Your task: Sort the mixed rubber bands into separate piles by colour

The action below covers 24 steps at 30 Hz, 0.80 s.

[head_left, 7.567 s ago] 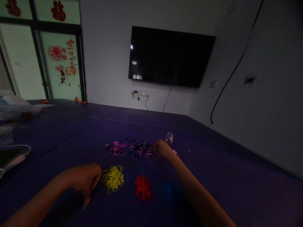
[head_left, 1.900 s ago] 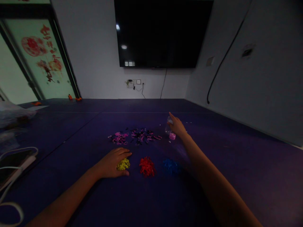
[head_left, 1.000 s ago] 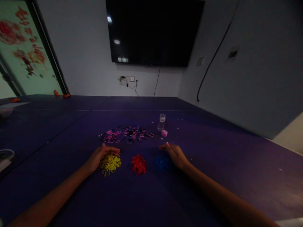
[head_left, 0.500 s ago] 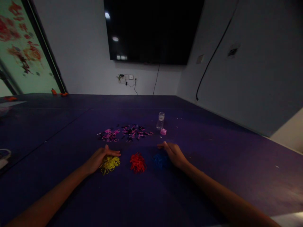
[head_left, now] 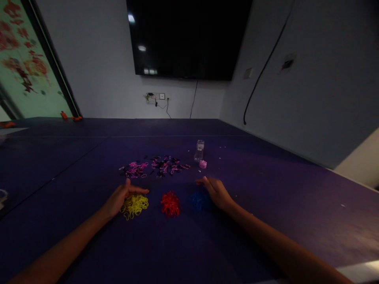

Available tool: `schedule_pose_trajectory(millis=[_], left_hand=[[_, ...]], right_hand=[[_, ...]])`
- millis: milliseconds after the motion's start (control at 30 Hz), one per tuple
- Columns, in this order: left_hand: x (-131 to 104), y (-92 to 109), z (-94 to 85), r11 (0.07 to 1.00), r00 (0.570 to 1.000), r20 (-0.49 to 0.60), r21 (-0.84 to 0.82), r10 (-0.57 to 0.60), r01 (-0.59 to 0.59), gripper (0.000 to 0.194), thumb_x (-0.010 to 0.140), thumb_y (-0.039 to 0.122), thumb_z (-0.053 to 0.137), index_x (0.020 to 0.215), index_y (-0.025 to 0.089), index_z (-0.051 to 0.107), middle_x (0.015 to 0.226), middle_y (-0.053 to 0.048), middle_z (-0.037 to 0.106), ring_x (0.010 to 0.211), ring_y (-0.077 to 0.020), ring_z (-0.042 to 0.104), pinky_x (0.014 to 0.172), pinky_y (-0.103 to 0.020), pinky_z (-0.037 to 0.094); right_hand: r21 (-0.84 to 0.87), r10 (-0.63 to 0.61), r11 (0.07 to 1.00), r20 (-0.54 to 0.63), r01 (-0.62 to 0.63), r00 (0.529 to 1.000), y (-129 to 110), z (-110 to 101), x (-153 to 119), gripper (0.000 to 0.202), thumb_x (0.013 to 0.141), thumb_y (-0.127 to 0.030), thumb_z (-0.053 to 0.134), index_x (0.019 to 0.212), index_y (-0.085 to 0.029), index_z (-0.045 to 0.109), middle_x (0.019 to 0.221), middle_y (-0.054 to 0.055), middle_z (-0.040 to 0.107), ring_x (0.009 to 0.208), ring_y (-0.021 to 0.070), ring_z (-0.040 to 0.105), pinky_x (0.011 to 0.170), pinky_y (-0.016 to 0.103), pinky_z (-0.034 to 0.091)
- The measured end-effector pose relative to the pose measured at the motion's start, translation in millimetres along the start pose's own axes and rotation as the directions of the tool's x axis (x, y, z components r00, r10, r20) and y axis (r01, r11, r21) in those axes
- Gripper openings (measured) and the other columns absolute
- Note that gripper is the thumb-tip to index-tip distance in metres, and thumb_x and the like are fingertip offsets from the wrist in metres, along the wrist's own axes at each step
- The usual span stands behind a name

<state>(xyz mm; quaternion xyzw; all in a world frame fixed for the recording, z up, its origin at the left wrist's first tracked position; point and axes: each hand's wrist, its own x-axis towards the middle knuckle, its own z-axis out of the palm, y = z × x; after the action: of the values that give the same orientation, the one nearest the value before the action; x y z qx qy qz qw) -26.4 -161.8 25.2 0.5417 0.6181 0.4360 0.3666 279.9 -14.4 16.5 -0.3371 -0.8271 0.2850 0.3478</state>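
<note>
Three heaps of small rubber bands lie in a row on the dark purple table [head_left: 177, 252]. My left hand [head_left: 122, 196] rests on edge at the far left side of the yellow rubber bands [head_left: 135, 206], fingers stretched along their back and thumb raised. In the middle sit the red rubber bands [head_left: 171, 204], touched by neither hand. My right hand [head_left: 217, 192] curves around the back and right of the blue rubber bands [head_left: 199, 201], its fingers extended. Neither hand holds anything.
Behind the heaps are scattered pink and black rubber bands [head_left: 164, 165]. A clear bottle [head_left: 199, 152] stands at the back with a pink cap [head_left: 203, 164] beside it. White bits are strewn to the right. A wall-mounted screen [head_left: 189, 39] hangs beyond the table.
The view has shifted slightly. My left hand has moved a little left, and more of the yellow rubber bands shows, spread wider. My right hand stays by the blue rubber bands.
</note>
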Motion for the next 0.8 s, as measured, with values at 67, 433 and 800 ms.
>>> schedule_pose_trajectory(millis=[67,433,800], left_hand=[[-4.3,5.2,1.6,1.000,0.997,-0.073,-0.008,0.002,-0.003,0.078,0.083,0.067,0.011,0.082,0.020,0.073,0.096,-0.008,0.072,0.096,-0.0256,0.063,0.093,-0.045,0.044],[-1.4,7.2,5.1,0.996,0.982,-0.190,0.087,0.015,0.002,0.081,0.080,0.069,0.008,0.096,0.020,0.069,0.116,-0.008,0.063,0.117,-0.0262,0.050,0.103,-0.047,0.032],[-10.2,7.8,13.6,0.955,0.921,-0.366,0.297,0.131,-0.018,0.071,0.083,0.065,0.017,0.092,0.019,0.070,0.111,-0.009,0.066,0.111,-0.0271,0.055,0.100,-0.047,0.037]], right_hand=[[0.000,0.005,1.000,0.001,-0.005,1.000,-1.0,0.2,-0.3,0.056,0.091,-0.052,0.025,0.092,-0.017,0.069,0.088,0.010,0.070,0.088,0.0246,0.064,0.084,0.041,0.047],[0.007,-0.275,0.961,0.159,0.277,0.948,-7.5,-5.3,-3.6,0.047,0.094,-0.043,0.026,0.105,-0.018,0.065,0.105,0.009,0.066,0.101,0.0215,0.058,0.091,0.040,0.043],[-0.189,-0.520,0.734,0.460,0.652,0.720,-27.0,2.5,-14.0,0.033,0.080,-0.037,0.058,0.109,-0.021,0.063,0.121,0.009,0.058,0.116,0.0239,0.048,0.096,0.043,0.037]])
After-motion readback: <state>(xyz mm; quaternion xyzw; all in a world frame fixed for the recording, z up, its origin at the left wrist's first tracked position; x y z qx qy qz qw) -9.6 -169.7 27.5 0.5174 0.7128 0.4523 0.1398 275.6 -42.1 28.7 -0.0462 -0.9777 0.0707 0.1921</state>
